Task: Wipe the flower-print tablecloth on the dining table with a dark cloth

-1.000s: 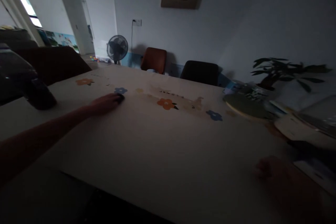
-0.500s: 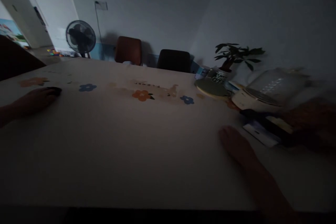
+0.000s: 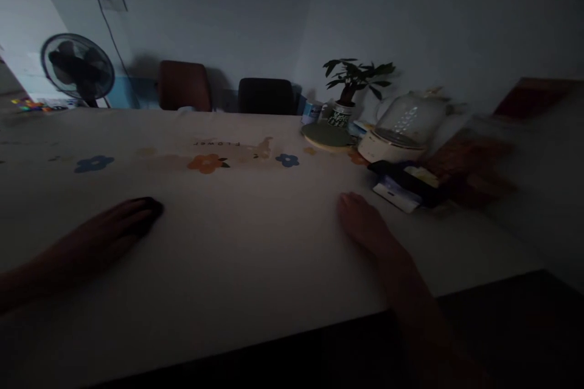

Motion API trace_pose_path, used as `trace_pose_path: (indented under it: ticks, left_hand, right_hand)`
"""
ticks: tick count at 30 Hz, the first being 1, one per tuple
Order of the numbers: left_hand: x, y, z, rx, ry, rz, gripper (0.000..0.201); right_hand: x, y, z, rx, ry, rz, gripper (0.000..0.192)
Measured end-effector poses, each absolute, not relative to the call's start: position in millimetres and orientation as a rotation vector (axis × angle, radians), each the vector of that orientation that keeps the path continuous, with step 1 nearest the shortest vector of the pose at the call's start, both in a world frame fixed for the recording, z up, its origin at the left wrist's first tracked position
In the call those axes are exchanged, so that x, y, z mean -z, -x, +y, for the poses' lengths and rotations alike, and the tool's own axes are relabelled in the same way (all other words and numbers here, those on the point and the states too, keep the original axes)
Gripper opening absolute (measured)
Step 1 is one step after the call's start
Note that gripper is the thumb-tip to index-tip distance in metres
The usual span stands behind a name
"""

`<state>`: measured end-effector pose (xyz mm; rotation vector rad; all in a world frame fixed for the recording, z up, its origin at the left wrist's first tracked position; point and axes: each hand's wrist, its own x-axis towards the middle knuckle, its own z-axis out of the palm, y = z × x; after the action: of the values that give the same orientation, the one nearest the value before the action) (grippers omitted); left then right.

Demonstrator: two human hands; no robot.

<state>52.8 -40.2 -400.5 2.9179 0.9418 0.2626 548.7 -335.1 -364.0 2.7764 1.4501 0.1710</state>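
Note:
My left hand [image 3: 121, 226] lies on the tablecloth at the left, its fingers closed over a small black rounded object [image 3: 155, 206] that looks like a computer mouse. Much of that object is hidden under the fingers in the dim light. On the right, my right hand [image 3: 362, 225] rests on the cloth with its fingers stretched forward and close together. Nothing shows in it. Just beyond it sits a dark pouch-like item [image 3: 404, 176] on top of a white box [image 3: 396, 196].
The white tablecloth [image 3: 255, 237] bears printed flowers. At the back right stand a kettle on a white base [image 3: 387, 149], a potted plant [image 3: 340, 114], a round green mat [image 3: 326, 135] and a cup [image 3: 311, 112]. Two chairs [image 3: 185, 86] and a fan [image 3: 77, 67] are beyond.
The view has turned to the right. My left hand has come nearer and towards the middle of the table with the black object. My right hand stays on the cloth by the white box.

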Motion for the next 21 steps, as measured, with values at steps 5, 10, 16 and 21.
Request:
trace_pose_path:
  ticks: [5, 10, 16, 21]
  left_hand:
    - [378, -196, -100, -0.231, -2.957, 0.511, 0.052]
    - [357, -335, -155, -0.224, -2.971, 0.167, 0.05]
    - [362, -452, -194, -0.417, -2.942, -0.051, 0.045]
    - [363, -474, -197, -0.473, -2.922, -0.036, 0.039]
  right_hand:
    - [364, -544, -335, -0.2, -2.812, 1.443, 0.034]
    - [363, -541, -336, -0.246, -2.88, 1.408, 0.039]
    - [356, -545, -335, -0.332, -2.949, 1.319, 0.042]
    - [360, -555, -334, -0.394, -3.005, 1.28, 0.04]
